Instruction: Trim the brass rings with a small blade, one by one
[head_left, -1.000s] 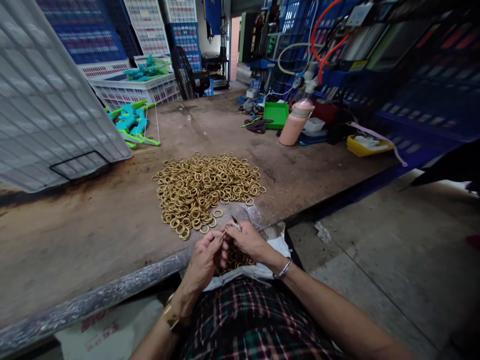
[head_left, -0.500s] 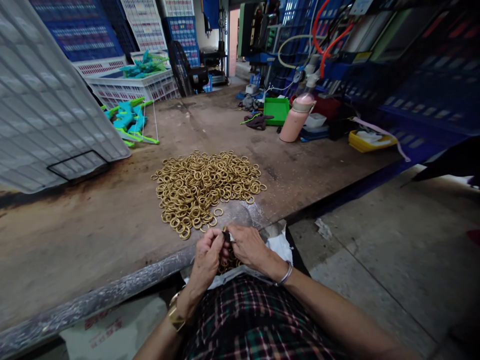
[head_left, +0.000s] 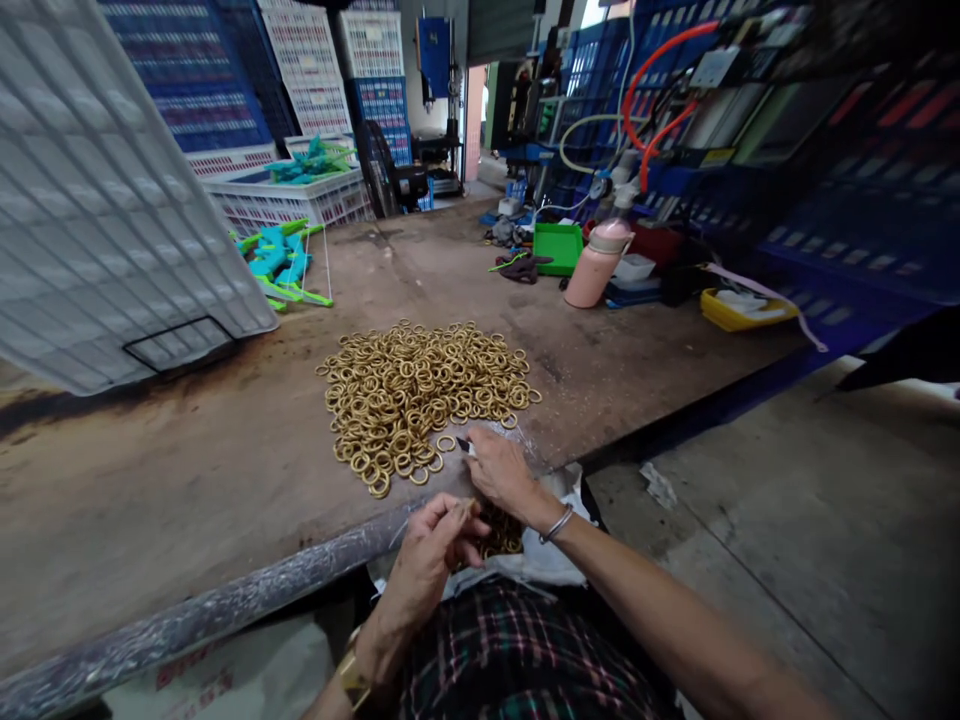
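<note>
A pile of gold-coloured rings (head_left: 427, 385) lies on the worktable in front of me. My right hand (head_left: 501, 472) is closed around a small dark-tipped tool (head_left: 464, 445), whose tip is beside a loose ring (head_left: 446, 443) at the pile's near edge. Lower and to the left, my left hand (head_left: 439, 545) pinches what looks like a gold ring (head_left: 471, 507) between thumb and forefinger, mostly hidden by the fingers. More rings (head_left: 504, 535) rest below my hands in a white cloth or bag (head_left: 555, 560) at my lap.
The brown worktable (head_left: 225, 480) has a worn, plastic-wrapped front edge. A white crate (head_left: 135, 230) stands at left, near turquoise and green plastic parts (head_left: 281, 255). A pink bottle (head_left: 596, 268), green tray (head_left: 559, 248) and yellow tray (head_left: 742, 308) are towards the right.
My hands, together before, have separated. The right has moved up to the pile's near edge with the tool; the left stays lower over the lap. The camera view has tilted slightly up.
</note>
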